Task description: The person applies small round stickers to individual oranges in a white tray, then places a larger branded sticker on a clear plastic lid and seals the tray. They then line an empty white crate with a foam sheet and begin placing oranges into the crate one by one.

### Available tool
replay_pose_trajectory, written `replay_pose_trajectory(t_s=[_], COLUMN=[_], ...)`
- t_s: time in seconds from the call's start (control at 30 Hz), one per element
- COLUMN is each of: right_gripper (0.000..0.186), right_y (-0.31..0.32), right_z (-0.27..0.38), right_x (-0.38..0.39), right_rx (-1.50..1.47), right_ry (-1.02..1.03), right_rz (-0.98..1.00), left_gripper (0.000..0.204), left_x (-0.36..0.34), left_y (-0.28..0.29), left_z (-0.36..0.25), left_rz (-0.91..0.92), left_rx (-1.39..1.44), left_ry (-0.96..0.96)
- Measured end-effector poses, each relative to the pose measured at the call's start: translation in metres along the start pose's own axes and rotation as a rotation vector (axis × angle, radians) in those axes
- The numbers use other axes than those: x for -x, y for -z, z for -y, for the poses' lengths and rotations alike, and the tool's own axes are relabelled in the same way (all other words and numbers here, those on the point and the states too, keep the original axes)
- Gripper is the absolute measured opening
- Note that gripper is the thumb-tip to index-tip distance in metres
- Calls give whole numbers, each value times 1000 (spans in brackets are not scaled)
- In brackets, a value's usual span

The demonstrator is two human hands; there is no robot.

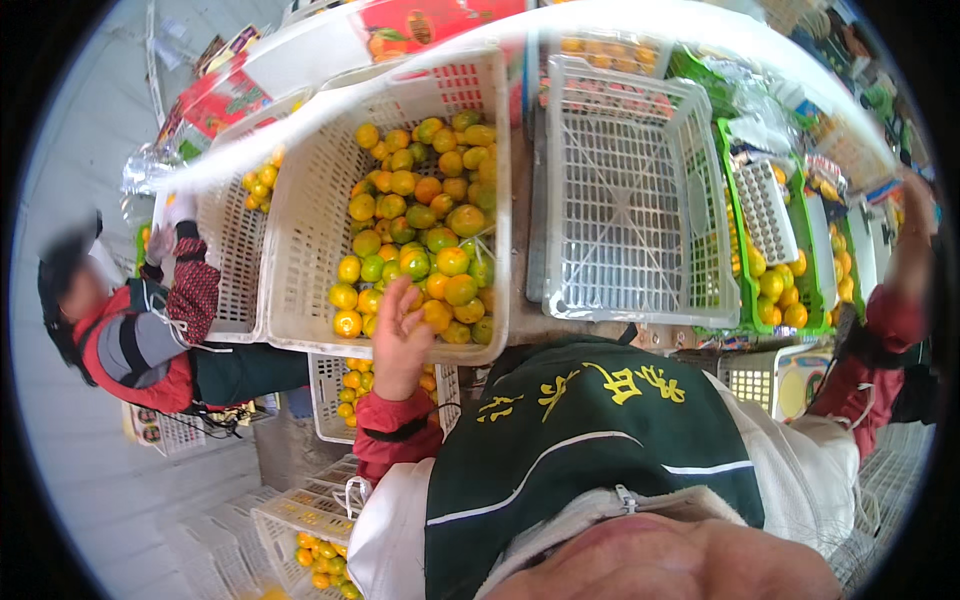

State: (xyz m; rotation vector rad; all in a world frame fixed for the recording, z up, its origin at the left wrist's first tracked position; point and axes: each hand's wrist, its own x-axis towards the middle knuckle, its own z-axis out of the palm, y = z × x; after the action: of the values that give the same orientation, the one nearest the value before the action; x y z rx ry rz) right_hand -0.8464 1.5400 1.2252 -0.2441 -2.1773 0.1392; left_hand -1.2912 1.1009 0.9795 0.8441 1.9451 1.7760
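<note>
Tangerines (420, 220) just above left hand (398, 340).

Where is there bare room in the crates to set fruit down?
The middle white crate is empty, between the full fruit crate and the green crate. Crowded: the fruit crate under the left hand, heaped with citrus.
</note>
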Motion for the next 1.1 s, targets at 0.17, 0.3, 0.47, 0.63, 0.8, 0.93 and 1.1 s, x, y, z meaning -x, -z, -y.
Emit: replay_pose_trajectory(t_s=[0.17, 0.3, 0.47, 0.63, 0.8, 0.93, 1.1], right_gripper=[21, 17, 21, 22, 23, 23, 24], right_y=[10, 9, -4, -11, -4, -14, -53], right_z=[-70, -96, -112, -119, -124, -111, -36], right_x=[162, 217, 246, 232, 204, 164, 101], right_rx=[369, 442, 347, 299, 313, 474, 782], right_ry=[-347, -451, -488, -435, -448, -340, -228], right_rz=[144, 98, 78, 29, -120, -38, 45], left_gripper=[86, 72, 48, 39, 30, 33, 38], left_x=[-22, -50, -72, -69, -40, -40, -36], left_y=[-32, -45, -73, -112, -173, -209, -219], left_z=[-18, -4, -20, -74, -57, -15, 24], left_rz=[-70, -218, -290, -155, -206, -56, 26], left_rx=[957, 1292, 854, 189, -386, -642, -699], left_ry=[99, 509, 418, -97, -183, -278, -270])
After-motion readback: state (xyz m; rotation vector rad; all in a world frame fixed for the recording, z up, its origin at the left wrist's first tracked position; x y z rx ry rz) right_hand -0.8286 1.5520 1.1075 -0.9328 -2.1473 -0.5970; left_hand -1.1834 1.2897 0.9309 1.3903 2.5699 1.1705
